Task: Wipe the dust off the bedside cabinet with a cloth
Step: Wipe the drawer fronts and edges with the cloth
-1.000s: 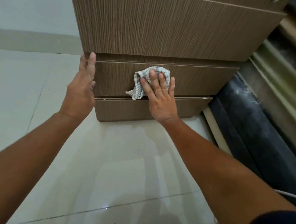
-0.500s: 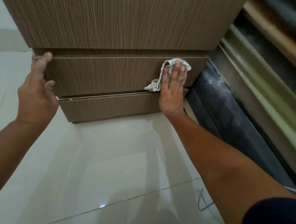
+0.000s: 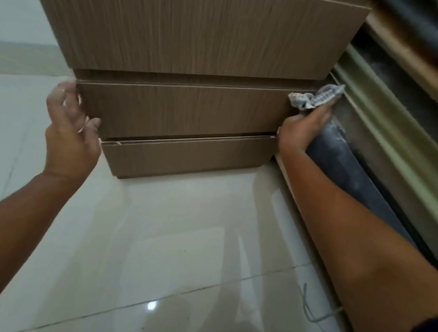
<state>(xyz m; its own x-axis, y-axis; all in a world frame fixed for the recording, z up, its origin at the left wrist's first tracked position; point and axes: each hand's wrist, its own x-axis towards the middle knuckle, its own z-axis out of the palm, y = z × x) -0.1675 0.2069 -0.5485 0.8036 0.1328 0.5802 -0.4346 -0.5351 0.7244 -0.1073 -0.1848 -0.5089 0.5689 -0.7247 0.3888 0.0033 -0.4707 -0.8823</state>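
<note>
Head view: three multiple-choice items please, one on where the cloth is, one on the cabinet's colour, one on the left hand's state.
1. Where is the cloth?
A) on a chair seat
B) at the right edge of the cabinet's middle drawer front
C) hanging on a door handle

2. What colour is the cabinet?
A) white
B) black
C) brown wood grain

3. The left hand is:
A) holding nothing
B) holding a second cloth
C) lying flat on a tabletop

Answers: 1 B, the right hand presses it at that edge. 2 C, the panels are streaked brown. 3 A, its fingers are bare beside the drawer's left corner.
</note>
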